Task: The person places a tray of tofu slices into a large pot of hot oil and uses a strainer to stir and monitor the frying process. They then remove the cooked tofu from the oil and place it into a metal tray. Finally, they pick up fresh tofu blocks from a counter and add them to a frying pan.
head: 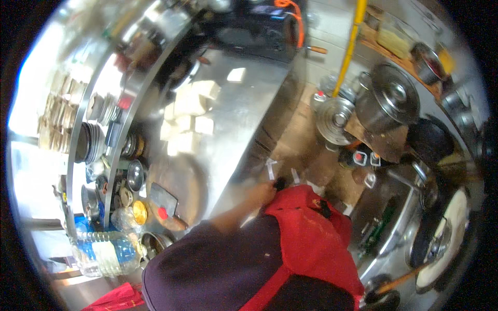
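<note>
My left hand is low in front of my red apron, its fingers blurred beside a small black object. Whether they grip that object I cannot tell. My right hand is out of view. To the left of my arm runs a steel counter. On it lies a round wooden chopping board, bearing a cleaver with a wooden handle and a small red round thing. Farther up the counter are bright white block-like shapes; glare hides whether they are solid pieces or light patches.
Left, steel shelves hold stacked plates and bowls, with a large clear plastic bottle below. A lidded stockpot stands at right, near a yellow pole or hose. A wooden-handled utensil lies lower right.
</note>
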Action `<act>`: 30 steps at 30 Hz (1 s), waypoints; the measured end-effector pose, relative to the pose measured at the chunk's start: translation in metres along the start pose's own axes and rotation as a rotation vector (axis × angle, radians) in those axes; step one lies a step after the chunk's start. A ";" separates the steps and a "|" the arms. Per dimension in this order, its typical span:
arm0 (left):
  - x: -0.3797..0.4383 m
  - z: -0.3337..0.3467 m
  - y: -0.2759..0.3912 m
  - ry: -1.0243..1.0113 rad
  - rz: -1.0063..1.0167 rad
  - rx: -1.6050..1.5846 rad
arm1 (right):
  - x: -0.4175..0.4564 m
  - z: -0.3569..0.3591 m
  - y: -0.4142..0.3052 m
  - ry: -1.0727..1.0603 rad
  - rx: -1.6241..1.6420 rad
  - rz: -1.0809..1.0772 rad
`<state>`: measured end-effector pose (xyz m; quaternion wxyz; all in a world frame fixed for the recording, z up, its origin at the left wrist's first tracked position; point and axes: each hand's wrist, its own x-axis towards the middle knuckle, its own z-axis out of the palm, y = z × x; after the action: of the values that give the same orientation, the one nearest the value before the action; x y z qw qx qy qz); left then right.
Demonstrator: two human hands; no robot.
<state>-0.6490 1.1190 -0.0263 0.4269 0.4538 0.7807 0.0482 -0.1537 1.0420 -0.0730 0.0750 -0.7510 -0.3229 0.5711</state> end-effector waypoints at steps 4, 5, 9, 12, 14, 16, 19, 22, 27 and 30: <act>0.033 -0.022 -0.074 0.263 0.160 -0.107 | 0.032 0.057 -0.061 -0.115 -0.210 -0.074; 0.037 -0.035 -0.081 0.305 0.137 -0.099 | 0.037 0.068 -0.075 -0.137 -0.249 -0.092; 0.027 -0.081 -0.093 0.526 0.185 -0.378 | 0.058 0.102 -0.137 -0.176 -0.360 -0.168; -0.002 -0.100 -0.095 0.454 0.036 -0.531 | 0.072 0.123 -0.185 -0.172 -0.369 -0.251; 0.009 -0.070 -0.122 0.466 0.058 -0.435 | 0.086 0.132 -0.216 -0.169 -0.277 -0.319; 0.011 -0.055 -0.134 0.429 0.095 -0.465 | 0.109 0.147 -0.233 -0.176 -0.145 -0.394; 0.009 -0.046 -0.139 0.438 0.150 -0.493 | 0.182 0.152 -0.215 0.018 -0.616 -0.800; 0.014 -0.070 -0.127 0.388 0.163 -0.365 | 0.124 0.188 -0.247 0.019 -0.722 -0.926; 0.056 -0.058 -0.119 0.341 0.248 -0.193 | 0.088 0.170 -0.252 -0.084 -0.696 -0.267; 0.091 -0.051 -0.106 0.204 0.292 -0.051 | 0.098 0.142 -0.229 -0.124 -0.683 -0.220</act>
<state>-0.7761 1.1408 -0.1002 0.3451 0.5441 0.7444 0.1751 -0.3597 1.2402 -0.0900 -0.1392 -0.6574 -0.5778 0.4633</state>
